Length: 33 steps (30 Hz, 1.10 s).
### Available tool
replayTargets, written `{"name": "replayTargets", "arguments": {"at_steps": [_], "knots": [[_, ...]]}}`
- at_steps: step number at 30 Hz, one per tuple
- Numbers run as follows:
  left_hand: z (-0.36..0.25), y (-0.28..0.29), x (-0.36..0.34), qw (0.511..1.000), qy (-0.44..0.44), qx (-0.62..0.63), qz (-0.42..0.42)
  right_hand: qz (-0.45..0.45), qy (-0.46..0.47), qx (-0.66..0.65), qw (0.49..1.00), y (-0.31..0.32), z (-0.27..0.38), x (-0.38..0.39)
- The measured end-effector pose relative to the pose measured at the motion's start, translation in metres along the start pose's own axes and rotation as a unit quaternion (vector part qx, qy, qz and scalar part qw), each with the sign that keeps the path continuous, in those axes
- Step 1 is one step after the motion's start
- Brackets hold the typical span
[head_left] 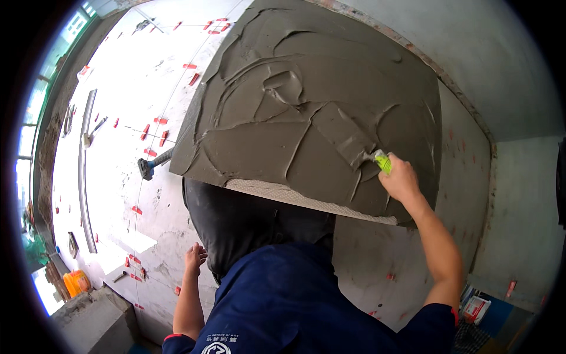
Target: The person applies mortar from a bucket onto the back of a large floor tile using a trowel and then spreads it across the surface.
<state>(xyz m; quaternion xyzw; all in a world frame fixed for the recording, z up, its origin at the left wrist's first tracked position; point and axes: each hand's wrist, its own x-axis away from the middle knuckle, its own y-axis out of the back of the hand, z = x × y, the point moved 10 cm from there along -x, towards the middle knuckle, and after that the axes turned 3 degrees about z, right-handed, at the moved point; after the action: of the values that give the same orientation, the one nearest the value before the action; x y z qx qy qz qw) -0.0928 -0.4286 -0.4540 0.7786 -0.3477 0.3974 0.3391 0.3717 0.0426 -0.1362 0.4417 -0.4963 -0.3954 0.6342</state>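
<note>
My right hand (401,179) is closed round the bright green handle of a trowel (383,162). Its blade lies against grey mortar (253,150), which coats most of a large slab (306,202). Ridges and swirls mark the mortar, and a pale textured strip shows bare along the slab's near edge. My left hand (195,258) hangs low beside my dark trousers, holding nothing, with its fingers loosely bent and partly apart. A blue-and-black tool (146,169) with a dark shaft sticks out past the slab's left edge; its far end is hidden.
Light floor tiles (112,194) carry several red wedges (145,132) along their joints. A long metal straightedge (86,171) lies at left, with a white-headed mallet (87,140) next to it. An orange container (76,283) stands by a concrete ledge (94,315). A grey wall (489,76) rises at right.
</note>
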Motion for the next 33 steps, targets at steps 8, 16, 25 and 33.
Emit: {"name": "replayTargets", "arguments": {"at_steps": [8, 16, 25, 33], "knots": [[0.016, 0.002, -0.012, 0.999, 0.003, 0.051, 0.001, 0.125, 0.150, 0.025, 0.980, -0.051, 0.099, 0.049], [0.018, -0.001, -0.019, 0.996, -0.016, 0.087, 0.015, -0.064, 0.076, 0.079, 0.992, 0.007, 0.079, -0.036], [0.076, 0.012, -0.037, 0.993, 0.025, 0.115, -0.001, 0.170, 0.155, -0.107, 0.967, -0.047, 0.169, 0.011], [0.076, 0.012, -0.050, 0.996, 0.048, 0.080, 0.010, 0.018, 0.293, -0.174, 0.940, -0.037, 0.242, 0.012]]}}
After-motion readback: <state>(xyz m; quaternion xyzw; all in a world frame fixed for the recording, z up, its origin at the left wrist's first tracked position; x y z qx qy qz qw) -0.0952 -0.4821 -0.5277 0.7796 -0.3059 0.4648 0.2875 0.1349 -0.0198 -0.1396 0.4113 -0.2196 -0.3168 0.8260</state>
